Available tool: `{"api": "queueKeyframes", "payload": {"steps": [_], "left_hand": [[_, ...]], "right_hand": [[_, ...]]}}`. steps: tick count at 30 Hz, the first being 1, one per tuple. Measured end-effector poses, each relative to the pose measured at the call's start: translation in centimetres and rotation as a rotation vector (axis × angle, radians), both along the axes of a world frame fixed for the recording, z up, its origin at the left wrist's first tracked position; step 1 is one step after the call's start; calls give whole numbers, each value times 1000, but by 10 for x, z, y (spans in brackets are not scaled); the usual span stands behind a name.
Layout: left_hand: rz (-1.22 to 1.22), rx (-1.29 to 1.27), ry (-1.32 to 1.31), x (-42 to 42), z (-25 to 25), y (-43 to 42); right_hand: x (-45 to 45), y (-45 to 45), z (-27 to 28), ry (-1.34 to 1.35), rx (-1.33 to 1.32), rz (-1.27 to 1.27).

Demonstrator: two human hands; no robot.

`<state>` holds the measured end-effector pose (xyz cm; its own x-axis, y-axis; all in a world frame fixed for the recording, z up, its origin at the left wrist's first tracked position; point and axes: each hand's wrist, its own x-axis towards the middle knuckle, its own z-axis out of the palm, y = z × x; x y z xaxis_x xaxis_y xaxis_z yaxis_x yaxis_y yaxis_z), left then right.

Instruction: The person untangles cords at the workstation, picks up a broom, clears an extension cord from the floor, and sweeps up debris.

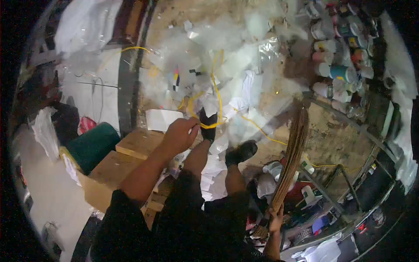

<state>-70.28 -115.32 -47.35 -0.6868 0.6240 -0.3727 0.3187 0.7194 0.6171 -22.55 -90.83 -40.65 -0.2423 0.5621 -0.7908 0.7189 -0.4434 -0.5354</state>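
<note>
My left hand (181,132) is closed at the end of my stretched arm, its fingers pinching a yellow strap (214,125). The strap loops over the floor litter in front of my shoes. Low on the right, my right hand (275,219) grips a broom (291,155) of long brown bristles or thin sticks, which tilts up and away from me. Crumpled clear plastic (174,87) and white paper scraps (245,91) lie around the strap. My dark shoe (241,153) stands among the litter.
Cardboard boxes (139,142) and a green roll (92,147) sit on the left beside a pale tabletop (41,179). Thread cones or tubs (342,72) stand in rows at upper right. A metal frame (325,192) and mixed items crowd the lower right.
</note>
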Motion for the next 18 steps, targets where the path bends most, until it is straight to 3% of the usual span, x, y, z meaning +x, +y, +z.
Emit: {"api": "queueKeyframes", "payload": {"steps": [1,3,5,6,8,11,13,14,16,18], "left_hand": [[54,-45,-150,1,34,-6],[109,11,-216,-4,55,-21],[154,73,-295,-11,43,-33],[204,-30,-277,-15,24,-40],[251,-135,-259,-18,-30,-55],[191,-319,-174,7,-151,-73],[15,-263,9,31,-232,-68],[16,-264,-8,41,-250,-54],[-216,-349,-63,58,-290,-17],[-263,-160,118,67,-376,3]], "right_hand": [[8,-1,3,20,2,0],[31,-4,2,-112,-18,8],[48,-7,-14,-30,50,63],[54,-8,-21,7,57,91],[57,-16,-36,44,61,117],[52,-25,-47,-41,74,97],[46,-31,-55,-40,123,113],[51,-35,-60,-56,121,116],[66,-41,-74,-52,70,80],[83,-44,-93,-48,106,61]]}}
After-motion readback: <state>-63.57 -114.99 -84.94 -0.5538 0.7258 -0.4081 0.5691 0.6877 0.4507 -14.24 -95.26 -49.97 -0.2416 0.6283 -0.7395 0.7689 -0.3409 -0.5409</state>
